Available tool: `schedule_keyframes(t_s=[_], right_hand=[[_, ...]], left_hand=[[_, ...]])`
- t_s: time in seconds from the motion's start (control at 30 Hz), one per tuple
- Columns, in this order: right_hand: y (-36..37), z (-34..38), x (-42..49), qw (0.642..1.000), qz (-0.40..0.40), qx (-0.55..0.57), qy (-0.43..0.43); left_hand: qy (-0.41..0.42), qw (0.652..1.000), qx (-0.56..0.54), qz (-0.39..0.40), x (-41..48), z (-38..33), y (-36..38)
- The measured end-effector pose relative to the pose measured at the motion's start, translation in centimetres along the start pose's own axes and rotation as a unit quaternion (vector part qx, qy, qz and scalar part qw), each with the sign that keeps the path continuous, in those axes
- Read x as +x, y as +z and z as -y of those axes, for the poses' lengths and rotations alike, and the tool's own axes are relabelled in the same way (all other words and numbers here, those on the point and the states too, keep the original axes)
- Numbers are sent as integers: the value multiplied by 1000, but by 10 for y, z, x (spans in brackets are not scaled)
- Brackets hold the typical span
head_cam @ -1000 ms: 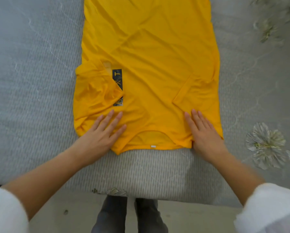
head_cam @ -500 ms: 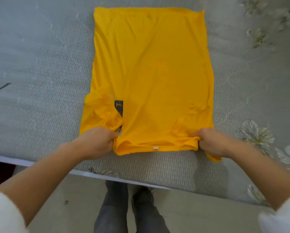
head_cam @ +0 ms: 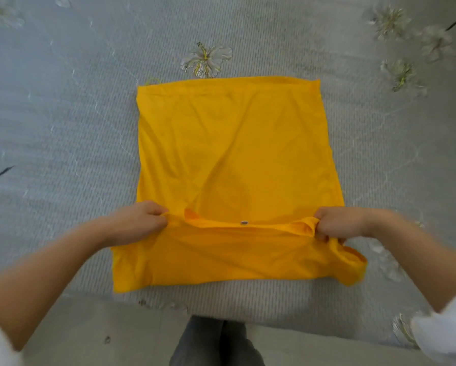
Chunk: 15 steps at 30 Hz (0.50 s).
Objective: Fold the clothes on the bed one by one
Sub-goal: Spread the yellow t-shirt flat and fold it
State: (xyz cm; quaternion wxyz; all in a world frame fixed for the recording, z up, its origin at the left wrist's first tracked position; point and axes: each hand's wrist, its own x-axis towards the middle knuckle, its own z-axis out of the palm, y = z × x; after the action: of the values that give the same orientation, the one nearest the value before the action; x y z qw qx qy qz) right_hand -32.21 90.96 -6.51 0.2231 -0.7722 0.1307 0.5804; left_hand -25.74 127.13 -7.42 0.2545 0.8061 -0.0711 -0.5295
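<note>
the shirt [head_cam: 234, 154], yellow, lies flat on the bed [head_cam: 63, 128] near its front edge, with the far hem straight and square. both long sides run as straight edges and no sleeve spreads outward, so the side folds appear done; one loose lobe of cloth, probably a sleeve [head_cam: 353, 268], sags out at the near right corner. the left hand [head_cam: 139, 223] has its grip clamped on the left end of the collar edge, fingers curled round a pinch of cloth. the right hand [head_cam: 337, 223] has its grip clamped on the right end of the same edge in the same way. the collar edge is held raised and stretched between the two hands, with the neck label [head_cam: 244, 222] showing at its middle and a band of the shirt hanging below it toward the person. judged stage: the lengthwise fold of this shirt is in hand and not yet laid down; the collar edge has to reach the far hem and the sagging lobe needs tucking. no other clothes show, so the rest of the task cannot be told.
</note>
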Motion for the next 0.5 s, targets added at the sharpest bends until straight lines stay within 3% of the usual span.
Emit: schedule_keyframes(t_s=[0.2,0.33,0.4,0.5], right_hand=[[-117,48,26,997,-65,37,29],[-193,73,44,976,-214,27,29],[-218,74,60,940,-342,11,-2],[-207,65,83,850,-523,52,-23]], left_hand=[[49,994,-33,-88,60,-35,-102],[81,976,15,-202,107,-48,-168],[77,949,-6,-305,129,-48,-189],[74,881,-75,-461,147,-42,-184]])
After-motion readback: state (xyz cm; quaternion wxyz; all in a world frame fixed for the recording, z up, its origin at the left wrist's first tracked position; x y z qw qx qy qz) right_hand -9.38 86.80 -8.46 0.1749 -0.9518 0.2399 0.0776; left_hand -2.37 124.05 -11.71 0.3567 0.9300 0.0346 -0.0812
